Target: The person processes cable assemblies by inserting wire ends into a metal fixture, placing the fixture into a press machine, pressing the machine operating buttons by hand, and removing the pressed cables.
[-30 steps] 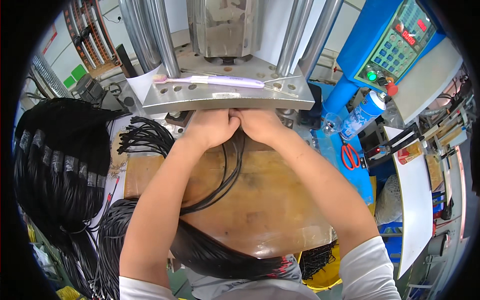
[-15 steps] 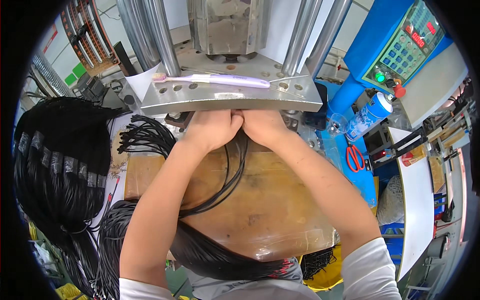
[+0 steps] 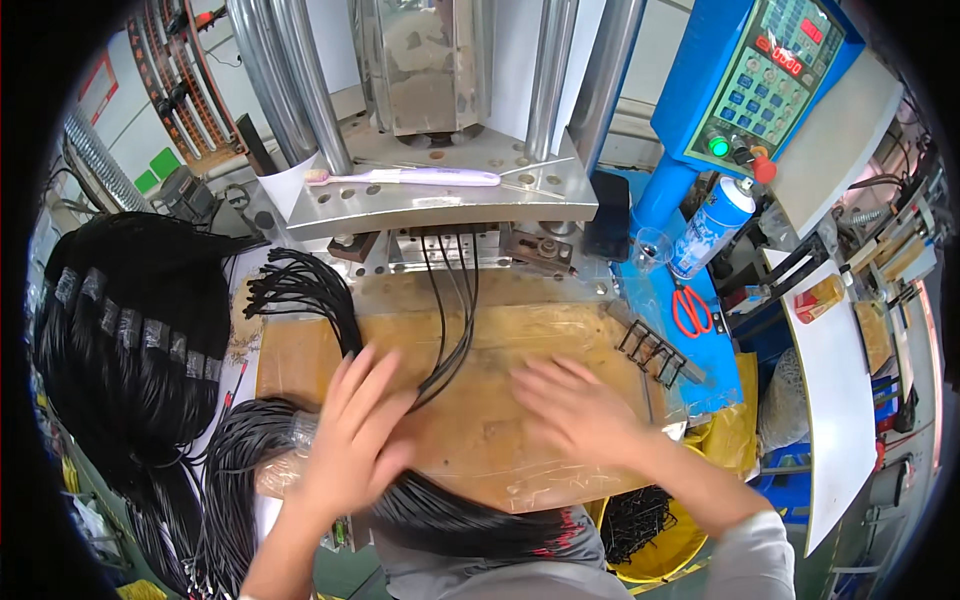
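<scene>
Both hands have come away from the press (image 3: 440, 212). My left hand (image 3: 352, 440) hovers over the near left side of the brown work board (image 3: 500, 345), fingers spread and slightly blurred, above a bundle of black cables (image 3: 450, 512) with red-marked ends. My right hand (image 3: 580, 412) is over the right half of the board, fingers stretched out, holding nothing. Between them, several thin black cables (image 3: 465, 330) run from a metal mould (image 3: 450, 250) under the press plate down toward my left hand. A black ladder-shaped plastic piece (image 3: 655, 350) lies at the board's right edge.
A lilac toothbrush (image 3: 430, 177) rests on the press plate. On the right are red-handled scissors (image 3: 692, 311), a blue-and-white spray can (image 3: 713, 228), a dark phone (image 3: 607, 216) and a blue control box (image 3: 765, 85). More black cables (image 3: 130, 330) hang at left; a yellow bin (image 3: 655, 565) holds black scraps.
Both hands have drawn back from under the press plate toward me and moved apart. The cable ends in the mould have come into sight, and so has the ladder-shaped piece.
</scene>
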